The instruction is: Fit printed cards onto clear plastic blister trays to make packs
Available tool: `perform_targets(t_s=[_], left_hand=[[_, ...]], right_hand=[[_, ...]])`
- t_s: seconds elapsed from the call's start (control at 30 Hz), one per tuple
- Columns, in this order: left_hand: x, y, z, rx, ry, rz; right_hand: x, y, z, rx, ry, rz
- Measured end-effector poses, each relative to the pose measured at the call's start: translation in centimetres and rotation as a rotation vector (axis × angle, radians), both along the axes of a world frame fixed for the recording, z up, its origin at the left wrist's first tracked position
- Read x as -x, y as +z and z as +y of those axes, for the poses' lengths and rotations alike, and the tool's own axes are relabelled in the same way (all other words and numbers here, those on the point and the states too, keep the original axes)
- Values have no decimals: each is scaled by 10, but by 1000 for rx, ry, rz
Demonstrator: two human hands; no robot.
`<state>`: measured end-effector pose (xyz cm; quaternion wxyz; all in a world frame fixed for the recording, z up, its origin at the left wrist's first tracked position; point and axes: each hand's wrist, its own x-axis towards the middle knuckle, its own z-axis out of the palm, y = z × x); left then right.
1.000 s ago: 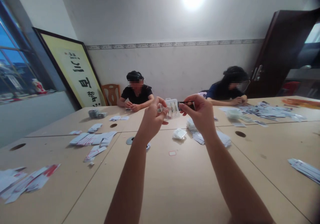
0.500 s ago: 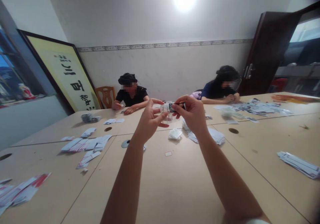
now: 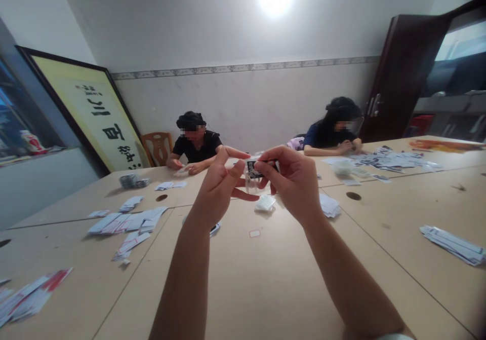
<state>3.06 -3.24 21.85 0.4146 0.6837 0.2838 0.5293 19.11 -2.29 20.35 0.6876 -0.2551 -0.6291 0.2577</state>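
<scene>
My left hand (image 3: 216, 185) is closed on a small clear plastic bag (image 3: 252, 185), its thumb and fingers spread around the bag's left side. My right hand (image 3: 294, 180) pinches a small dark printed card (image 3: 253, 170) between thumb and fingers. Both are held up in front of me above the table. The card overlaps the upper part of the bag; whether it is inside or in front I cannot tell. Just below my hands lies a stack of clear bags (image 3: 265, 203). White paper sheets (image 3: 329, 205) lie beyond my right wrist.
Two people (image 3: 195, 145) sit across the table (image 3: 266, 279), one at the left and another person (image 3: 330, 137) at the right. Piles of white papers (image 3: 129, 222) lie at the left, scattered cards (image 3: 395, 158) at the far right, and a strip stack (image 3: 451, 244) near the right edge.
The dark card has shifted left and slightly down over the clear bag. Both hands have come a little lower and nearer. The view has shifted slightly.
</scene>
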Motion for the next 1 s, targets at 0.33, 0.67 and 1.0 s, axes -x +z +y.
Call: perform_targets(t_s=[0.33, 0.67, 1.0], left_hand=[[-5, 7, -20, -30, -1, 25], [-7, 7, -29, -42, 8, 17], [-8, 9, -28, -47, 31, 17]], right_hand=[[-2, 5, -19, -27, 52, 71], [-1, 6, -25, -69, 45, 84], [-1, 6, -26, -58, 33, 65]])
